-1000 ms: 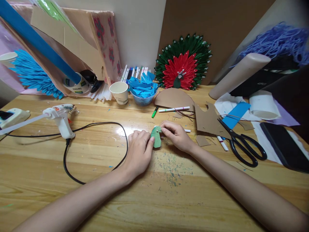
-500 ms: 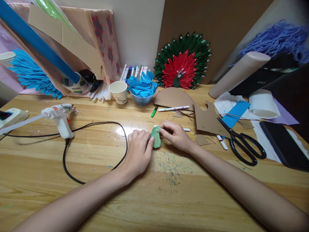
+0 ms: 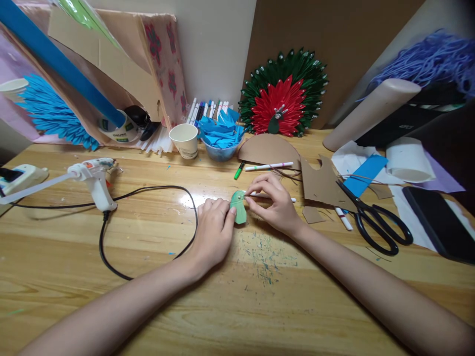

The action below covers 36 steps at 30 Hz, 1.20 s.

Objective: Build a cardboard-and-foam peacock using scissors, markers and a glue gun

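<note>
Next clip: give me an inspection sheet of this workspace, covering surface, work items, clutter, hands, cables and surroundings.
Surface: wooden table, dark and greenish marks in front of the hands.
Work items: green cutout with a small round spot near its top.
Clutter: black scissors, cardboard piece, paper cup, glue gun.
Hands: left hand touches the cutout's left edge; right hand has fingertips by its upper right edge, grip unclear.
Cables: black cable runs from the glue gun, partly hidden by the left forearm.
Surroundings: red-and-green ornament before a brown board.
</note>
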### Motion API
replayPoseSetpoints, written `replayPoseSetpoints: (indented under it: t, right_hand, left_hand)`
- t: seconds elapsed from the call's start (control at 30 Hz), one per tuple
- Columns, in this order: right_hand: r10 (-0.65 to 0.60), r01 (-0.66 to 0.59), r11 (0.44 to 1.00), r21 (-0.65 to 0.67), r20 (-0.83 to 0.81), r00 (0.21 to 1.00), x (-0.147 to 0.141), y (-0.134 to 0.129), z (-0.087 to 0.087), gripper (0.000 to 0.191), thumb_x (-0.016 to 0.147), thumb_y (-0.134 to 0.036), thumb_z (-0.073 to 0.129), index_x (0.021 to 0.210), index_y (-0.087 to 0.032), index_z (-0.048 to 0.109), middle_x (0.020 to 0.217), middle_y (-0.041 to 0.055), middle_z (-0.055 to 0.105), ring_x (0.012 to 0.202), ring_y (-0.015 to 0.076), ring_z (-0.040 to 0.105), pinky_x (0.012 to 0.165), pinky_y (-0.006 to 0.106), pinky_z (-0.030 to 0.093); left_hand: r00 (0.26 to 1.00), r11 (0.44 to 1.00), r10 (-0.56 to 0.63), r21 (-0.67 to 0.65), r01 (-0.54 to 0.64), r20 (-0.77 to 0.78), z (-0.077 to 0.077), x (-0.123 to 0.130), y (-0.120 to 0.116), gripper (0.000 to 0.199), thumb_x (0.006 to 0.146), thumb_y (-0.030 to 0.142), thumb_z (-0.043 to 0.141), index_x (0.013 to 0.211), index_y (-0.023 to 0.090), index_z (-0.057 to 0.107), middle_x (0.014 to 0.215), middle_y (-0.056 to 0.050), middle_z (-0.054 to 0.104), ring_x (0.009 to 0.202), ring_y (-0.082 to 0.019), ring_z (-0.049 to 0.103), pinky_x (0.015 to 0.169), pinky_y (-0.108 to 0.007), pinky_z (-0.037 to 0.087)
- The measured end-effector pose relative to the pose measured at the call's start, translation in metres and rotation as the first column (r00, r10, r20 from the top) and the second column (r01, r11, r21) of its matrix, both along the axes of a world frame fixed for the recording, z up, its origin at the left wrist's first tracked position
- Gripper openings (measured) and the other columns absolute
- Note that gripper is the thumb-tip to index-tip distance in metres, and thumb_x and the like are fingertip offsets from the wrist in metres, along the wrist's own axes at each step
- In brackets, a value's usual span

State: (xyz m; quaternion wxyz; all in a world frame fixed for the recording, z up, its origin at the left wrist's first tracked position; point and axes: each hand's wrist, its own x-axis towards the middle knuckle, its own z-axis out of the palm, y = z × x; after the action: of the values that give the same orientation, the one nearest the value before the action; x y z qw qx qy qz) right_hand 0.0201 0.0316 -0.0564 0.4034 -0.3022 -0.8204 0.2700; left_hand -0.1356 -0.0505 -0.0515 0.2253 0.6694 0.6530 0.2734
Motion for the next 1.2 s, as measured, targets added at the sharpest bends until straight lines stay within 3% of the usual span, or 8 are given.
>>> replayPoseSetpoints:
  t: [0.3, 0.63, 0.8, 0.93, 1.1, 1.2]
  right_hand:
    - [-0.007, 0.001, 0.996, 0.093, 0.067, 0.998, -0.0005, 0.0019, -0.0042, 0.005, 0.08, -0.017, 0.057, 0.084, -0.021, 0.059, 0.085, 0.0052, 0.053, 0.085, 0.0203, 0.053, 0.075, 0.038, 0.046]
    - [0.008, -0.02, 0.996, 0.089, 0.128, 0.992, -0.0015, 0.0026, -0.0058, 0.005, 0.08, -0.015, 0.056, 0.081, -0.02, 0.056, 0.083, 0.0054, 0.054, 0.083, 0.02, 0.051, 0.074, 0.036, 0.045]
    - [0.018, -0.031, 0.995, 0.09, 0.137, 0.99, -0.0022, 0.0022, -0.0054, 0.006, 0.08, -0.014, 0.055, 0.079, -0.02, 0.054, 0.083, 0.0052, 0.053, 0.082, 0.0201, 0.051, 0.074, 0.036, 0.044]
    - [0.008, -0.019, 0.996, 0.089, 0.119, 0.993, -0.0019, 0.0019, -0.0042, 0.006, 0.079, -0.015, 0.056, 0.078, -0.02, 0.053, 0.081, 0.0045, 0.053, 0.081, 0.0197, 0.051, 0.073, 0.036, 0.044]
    - [-0.096, 0.095, 0.994, 0.055, 0.017, 0.995, -0.0004, 0.0029, -0.0014, 0.005, 0.08, -0.016, 0.055, 0.079, -0.021, 0.055, 0.083, 0.0041, 0.053, 0.084, 0.0199, 0.052, 0.075, 0.036, 0.044]
    - [-0.047, 0.045, 0.996, 0.071, 0.027, 0.999, 0.0, 0.0027, -0.0017, 0.004, 0.081, -0.017, 0.056, 0.082, -0.021, 0.058, 0.085, 0.0045, 0.054, 0.086, 0.0202, 0.053, 0.077, 0.037, 0.045]
  left_hand:
    - [0.998, 1.0, -0.021, 0.022, 0.022, -0.062, 0.0006, 0.001, -0.0008, 0.025, 0.093, 0.027, 0.032, 0.074, 0.018, 0.046, 0.08, -0.002, 0.054, 0.082, -0.019, 0.041, 0.076, -0.035, 0.033]
    - [0.994, 0.999, -0.032, 0.034, 0.035, -0.103, 0.0021, 0.0023, -0.0015, 0.025, 0.093, 0.027, 0.031, 0.074, 0.019, 0.045, 0.082, -0.003, 0.054, 0.082, -0.02, 0.041, 0.076, -0.036, 0.033]
    - [0.999, 1.0, -0.012, 0.011, 0.013, -0.052, 0.0001, 0.0012, -0.0006, 0.027, 0.094, 0.029, 0.031, 0.072, 0.019, 0.045, 0.079, -0.002, 0.053, 0.082, -0.019, 0.041, 0.076, -0.035, 0.033]
    - [1.0, 1.0, 0.016, 0.0, -0.016, -0.006, -0.0026, -0.0001, 0.001, 0.027, 0.094, 0.03, 0.032, 0.073, 0.019, 0.045, 0.078, -0.001, 0.053, 0.082, -0.019, 0.042, 0.077, -0.036, 0.033]
    - [1.0, 1.0, 0.025, -0.009, -0.025, -0.001, -0.0025, -0.0001, 0.0016, 0.027, 0.093, 0.029, 0.032, 0.072, 0.019, 0.044, 0.077, -0.001, 0.052, 0.081, -0.019, 0.042, 0.077, -0.035, 0.034]
    - [1.0, 1.0, 0.025, -0.009, -0.025, -0.006, -0.0013, 0.0001, 0.0014, 0.028, 0.093, 0.029, 0.031, 0.071, 0.019, 0.044, 0.077, -0.002, 0.052, 0.08, -0.019, 0.042, 0.077, -0.036, 0.034]
